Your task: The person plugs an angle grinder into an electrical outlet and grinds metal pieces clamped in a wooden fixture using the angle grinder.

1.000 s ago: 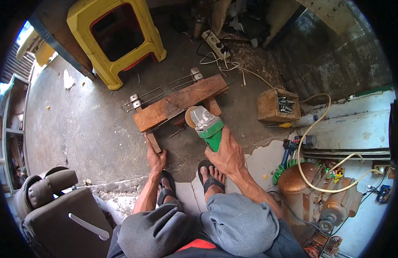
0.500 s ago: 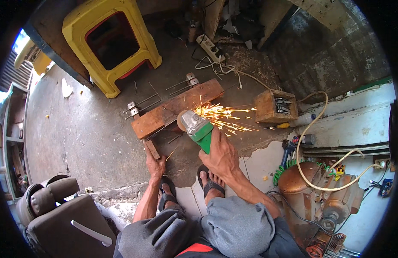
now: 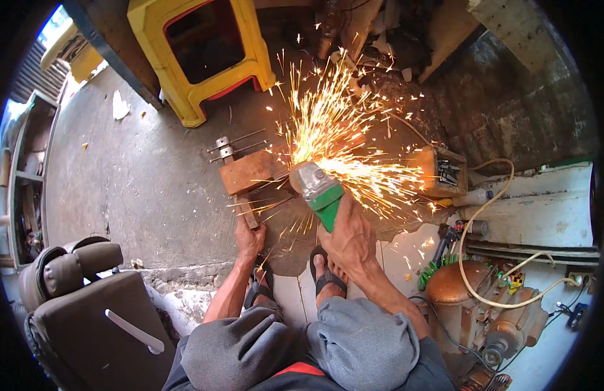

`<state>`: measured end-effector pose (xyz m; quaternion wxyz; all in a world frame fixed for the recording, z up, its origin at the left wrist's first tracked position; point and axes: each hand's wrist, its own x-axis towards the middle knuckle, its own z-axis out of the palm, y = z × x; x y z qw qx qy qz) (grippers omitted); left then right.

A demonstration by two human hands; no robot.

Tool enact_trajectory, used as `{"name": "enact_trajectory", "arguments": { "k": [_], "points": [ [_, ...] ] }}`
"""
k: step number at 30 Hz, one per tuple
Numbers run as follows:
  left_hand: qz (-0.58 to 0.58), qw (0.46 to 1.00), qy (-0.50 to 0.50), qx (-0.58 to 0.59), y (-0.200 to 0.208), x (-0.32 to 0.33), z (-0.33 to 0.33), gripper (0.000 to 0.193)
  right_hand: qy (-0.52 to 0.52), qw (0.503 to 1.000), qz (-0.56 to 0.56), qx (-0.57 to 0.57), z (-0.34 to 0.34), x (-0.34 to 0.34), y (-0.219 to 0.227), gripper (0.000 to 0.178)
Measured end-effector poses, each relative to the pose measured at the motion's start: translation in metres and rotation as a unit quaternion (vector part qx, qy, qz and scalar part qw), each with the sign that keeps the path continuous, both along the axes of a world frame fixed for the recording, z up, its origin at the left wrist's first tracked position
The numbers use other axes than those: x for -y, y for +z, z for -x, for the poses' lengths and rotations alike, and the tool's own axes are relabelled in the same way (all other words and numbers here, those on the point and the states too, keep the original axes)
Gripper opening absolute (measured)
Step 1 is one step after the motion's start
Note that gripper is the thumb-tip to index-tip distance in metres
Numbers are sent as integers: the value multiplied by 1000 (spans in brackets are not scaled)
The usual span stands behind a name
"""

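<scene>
My right hand (image 3: 349, 236) is wrapped round the green body of an angle grinder (image 3: 326, 206) with a silver head. Its disc meets the work at the middle of a rusty brown block (image 3: 247, 173), and a broad fan of bright sparks (image 3: 334, 124) hides the contact and the block's right part. Closed round a short brown bar (image 3: 248, 212), my left hand (image 3: 251, 240) stays at the block's near left side. Beyond the block's left end, a small metal clamp piece (image 3: 224, 148) carries thin rods.
A yellow plastic stool (image 3: 196, 98) stands beyond the block. On the right are a wooden box of small metal parts (image 3: 439, 171), a pale hose (image 3: 468, 241) and a rusty compressor (image 3: 458, 287). A brown padded seat (image 3: 100, 332) is at lower left.
The sparks have grown from a small rightward spray into a wide fan going up and right. The view has shifted slightly, and both hands keep their holds.
</scene>
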<state>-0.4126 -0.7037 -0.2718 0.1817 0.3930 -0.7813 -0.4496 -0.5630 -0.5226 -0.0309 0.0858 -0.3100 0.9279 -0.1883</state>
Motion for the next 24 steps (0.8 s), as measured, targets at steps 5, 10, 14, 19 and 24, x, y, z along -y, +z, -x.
{"name": "enact_trajectory", "arguments": {
  "k": [5,10,14,19,24],
  "points": [
    [21,1000,-2,-11,1,-4,1,100,26,999,13,19,-7,9,7,76],
    [17,999,-18,24,-10,7,-10,95,81,997,6,-10,-18,25,15,74],
    [23,997,-8,-79,3,-3,4,102,22,1000,6,-5,-7,14,5,72],
    [-20,1000,10,-2,6,-1,1,101,5,1000,-10,-6,-1,9,7,72],
    [-3,1000,19,-14,-1,-3,1,95,-28,999,5,-29,6,4,2,59]
  ]
}}
